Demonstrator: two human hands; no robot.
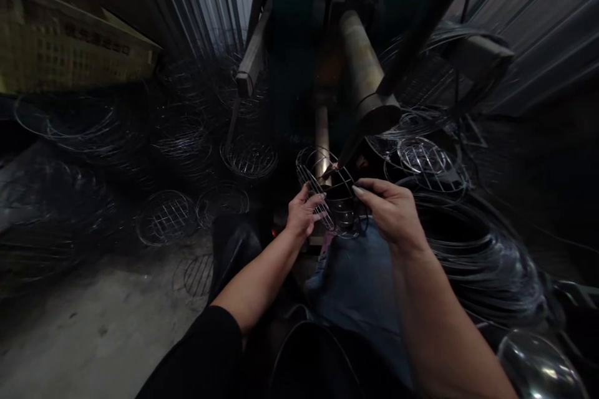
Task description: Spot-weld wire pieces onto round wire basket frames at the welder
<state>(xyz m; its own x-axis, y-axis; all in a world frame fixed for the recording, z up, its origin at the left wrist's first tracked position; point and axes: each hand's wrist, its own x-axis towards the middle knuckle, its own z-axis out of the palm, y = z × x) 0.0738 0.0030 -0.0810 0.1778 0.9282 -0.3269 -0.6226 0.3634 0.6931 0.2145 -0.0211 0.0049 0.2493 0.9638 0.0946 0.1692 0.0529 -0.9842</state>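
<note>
A round wire basket frame (pixel 327 190) is held tilted in front of me, under the tip of a welding machine arm (pixel 367 115). My left hand (pixel 304 211) grips its left side, fingers curled over the wire grid. The frame's right rim is pinched by my right hand (pixel 390 209), thumb and fingers closed on the wire. The pointed electrode touches the frame's top near a small reddish glow. My knees in blue jeans (pixel 360 287) sit just below.
Piles of finished wire baskets (pixel 166 217) cover the floor at left, and more (pixel 423 159) lie at right. Coiled wire rings (pixel 482 255) stack at right. Corrugated metal walls stand behind. A bare concrete floor (pixel 84 330) shows at lower left.
</note>
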